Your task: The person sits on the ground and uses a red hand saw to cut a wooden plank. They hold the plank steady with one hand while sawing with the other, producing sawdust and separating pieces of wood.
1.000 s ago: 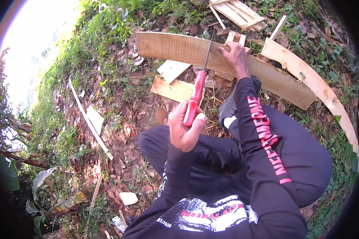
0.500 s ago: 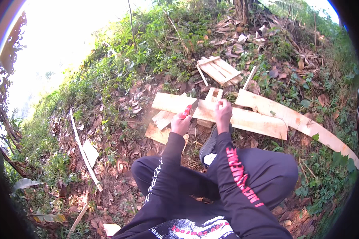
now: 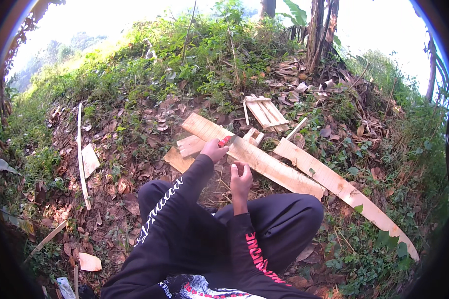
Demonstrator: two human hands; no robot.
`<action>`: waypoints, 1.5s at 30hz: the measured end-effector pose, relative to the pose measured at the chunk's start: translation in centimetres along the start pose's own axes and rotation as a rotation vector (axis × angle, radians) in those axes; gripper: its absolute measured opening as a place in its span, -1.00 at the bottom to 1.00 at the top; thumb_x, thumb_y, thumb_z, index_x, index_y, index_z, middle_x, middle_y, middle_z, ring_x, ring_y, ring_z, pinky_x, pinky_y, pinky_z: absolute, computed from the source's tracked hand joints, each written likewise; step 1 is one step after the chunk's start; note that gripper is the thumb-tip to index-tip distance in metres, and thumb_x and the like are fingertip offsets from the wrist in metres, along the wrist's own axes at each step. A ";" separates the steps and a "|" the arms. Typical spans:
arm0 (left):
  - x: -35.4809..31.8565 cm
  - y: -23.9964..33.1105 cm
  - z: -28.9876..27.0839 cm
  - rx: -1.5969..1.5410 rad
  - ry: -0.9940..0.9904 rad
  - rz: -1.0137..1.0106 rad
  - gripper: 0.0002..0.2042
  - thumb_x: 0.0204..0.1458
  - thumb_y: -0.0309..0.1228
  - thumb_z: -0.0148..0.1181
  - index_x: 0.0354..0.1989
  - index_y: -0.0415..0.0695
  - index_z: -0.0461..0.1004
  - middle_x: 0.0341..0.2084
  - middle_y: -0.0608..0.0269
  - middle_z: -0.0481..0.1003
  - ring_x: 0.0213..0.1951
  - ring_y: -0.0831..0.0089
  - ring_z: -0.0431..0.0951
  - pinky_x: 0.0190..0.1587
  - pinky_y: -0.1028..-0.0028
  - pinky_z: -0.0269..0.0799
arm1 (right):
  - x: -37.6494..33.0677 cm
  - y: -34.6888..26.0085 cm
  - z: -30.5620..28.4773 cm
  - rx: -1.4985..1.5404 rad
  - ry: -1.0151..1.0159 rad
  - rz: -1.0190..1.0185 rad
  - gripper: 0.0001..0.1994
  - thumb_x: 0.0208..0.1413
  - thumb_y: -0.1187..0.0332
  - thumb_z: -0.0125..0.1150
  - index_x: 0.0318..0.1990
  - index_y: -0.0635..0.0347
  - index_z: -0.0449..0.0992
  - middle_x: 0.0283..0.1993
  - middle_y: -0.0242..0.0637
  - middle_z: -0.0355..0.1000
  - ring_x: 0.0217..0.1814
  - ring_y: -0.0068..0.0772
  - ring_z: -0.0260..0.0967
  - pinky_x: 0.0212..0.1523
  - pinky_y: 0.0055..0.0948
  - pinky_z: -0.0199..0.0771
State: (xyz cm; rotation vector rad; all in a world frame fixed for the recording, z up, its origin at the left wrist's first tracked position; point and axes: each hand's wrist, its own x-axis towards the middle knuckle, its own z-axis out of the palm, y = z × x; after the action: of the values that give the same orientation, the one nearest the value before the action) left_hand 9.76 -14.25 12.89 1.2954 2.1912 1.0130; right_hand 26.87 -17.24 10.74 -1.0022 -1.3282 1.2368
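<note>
My left hand (image 3: 214, 151) is closed around the red handle of a saw (image 3: 225, 141), whose grey blade lies against a long pale plank (image 3: 269, 167). The plank slants from upper left to lower right in front of my knees. Just below it, my right hand (image 3: 241, 182) is raised with bent fingers and the thumb apart, and I see nothing in it. A small wooden frame piece (image 3: 254, 136) shows behind the plank. Shorter board pieces (image 3: 190, 145) lie under or beside its left end.
A slatted wooden panel (image 3: 266, 112) lies on the leafy ground beyond. To the right stretches a long curved board (image 3: 349, 194). On the left are a thin strip (image 3: 81, 159) and a small offcut (image 3: 90, 160). Tree trunks (image 3: 320, 35) stand at the back.
My right hand has come off the plank and moved down toward me. The plank now slants more steeply in view. My left hand still grips the saw. The whole view has shifted.
</note>
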 end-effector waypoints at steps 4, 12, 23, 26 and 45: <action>0.2 -3.6 -0.7 -0.033 -0.040 -0.025 -0.48 0.04 0.00 0.29 -0.11 -0.27 0.48 -0.52 0.05 0.57 -0.44 0.22 0.61 -0.30 0.30 0.49 | 1.0 6.6 -2.0 -0.224 -0.051 0.051 -0.83 0.15 0.36 0.24 -0.19 0.27 0.55 -0.32 -0.27 0.58 -0.28 -0.44 0.54 -0.15 -0.39 0.53; 3.7 -7.3 -2.3 -0.246 0.103 0.269 -0.60 0.03 -0.19 0.34 -0.14 -0.28 0.47 -0.44 0.04 0.55 -0.39 0.25 0.59 -0.27 0.33 0.49 | 4.9 15.5 2.2 -0.380 -0.074 0.202 -0.81 0.13 0.33 0.27 -0.22 0.29 0.55 -0.36 -0.28 0.55 -0.32 -0.43 0.50 -0.20 -0.39 0.50; 7.1 -19.7 -2.3 -0.213 0.043 0.278 -0.68 0.00 -0.30 0.32 -0.17 -0.22 0.41 -0.45 0.00 0.50 -0.41 0.05 0.55 -0.31 0.21 0.46 | 22.5 26.4 10.8 -0.983 0.114 -0.289 -0.38 0.10 0.13 0.27 0.25 0.29 0.35 0.24 0.14 0.32 0.33 0.14 0.23 0.32 -0.05 0.22; 7.1 -22.0 -2.1 -0.071 -0.104 0.209 -0.65 0.00 -0.27 0.29 -0.21 -0.17 0.28 -0.49 -0.03 0.43 -0.34 -0.11 0.51 -0.29 0.07 0.39 | 26.5 29.4 12.8 -1.265 0.080 -0.096 -0.34 0.20 -0.09 0.06 0.37 0.05 0.28 0.41 0.03 0.19 0.48 0.14 0.05 0.40 0.17 0.00; 13.9 -26.6 1.3 -0.226 -0.259 -0.093 -0.68 0.01 -0.21 0.33 -0.31 -0.21 0.42 -0.68 0.02 0.44 -0.56 -0.04 0.51 -0.43 0.09 0.39 | 30.9 41.3 16.3 -1.494 0.106 -0.145 -0.42 0.27 -0.08 -0.12 0.36 -0.03 0.24 0.36 -0.12 0.21 0.46 0.01 0.05 0.41 0.14 -0.08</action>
State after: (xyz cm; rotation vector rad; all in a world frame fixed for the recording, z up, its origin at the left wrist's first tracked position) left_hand -11.72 -9.86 -7.65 1.1412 1.8664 0.9660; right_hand 3.94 15.97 -25.26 -1.8319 -2.1659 -0.1515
